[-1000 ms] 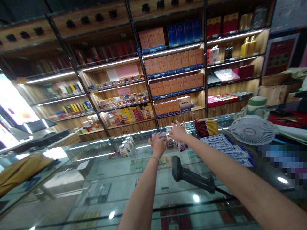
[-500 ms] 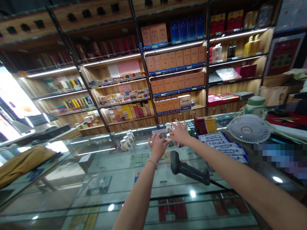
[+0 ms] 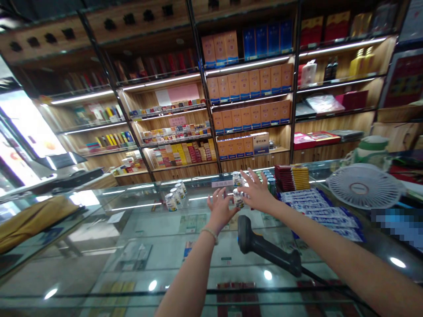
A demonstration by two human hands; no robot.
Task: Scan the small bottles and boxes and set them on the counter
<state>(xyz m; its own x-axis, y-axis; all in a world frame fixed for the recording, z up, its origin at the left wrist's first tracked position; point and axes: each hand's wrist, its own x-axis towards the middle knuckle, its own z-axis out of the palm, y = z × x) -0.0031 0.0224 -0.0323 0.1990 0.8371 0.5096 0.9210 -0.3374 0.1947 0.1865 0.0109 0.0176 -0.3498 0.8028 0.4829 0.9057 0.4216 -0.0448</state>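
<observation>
A cluster of small, white-lidded cylindrical containers with printed labels [image 3: 175,196] stands on a clear glass counter [image 3: 161,240], at nine o'clock from a person's outstretched hands. The left hand [image 3: 222,209], a pale bracelet [image 3: 210,233] at its wrist, curves with thumb and fingers well parted, nothing visible in its hold. At two o'clock from that palm stands a single small white-lidded container with a printed label [image 3: 238,199], its long axis upright, between the two hands; a similar white container [image 3: 236,178] stands beyond it at twelve o'clock. A black pistol-shaped plastic scanner [image 3: 264,247] lies at five o'clock from the single container. The right hand [image 3: 259,195] reaches in from four o'clock, fingers fanned, and appears the nearer, its thumb side overlapping the container's edge; contact and grip cannot be told. That hand partly hides green-topped containers [image 3: 271,185] behind it, their number unclear; both forearms are cut off by the frame.
</observation>
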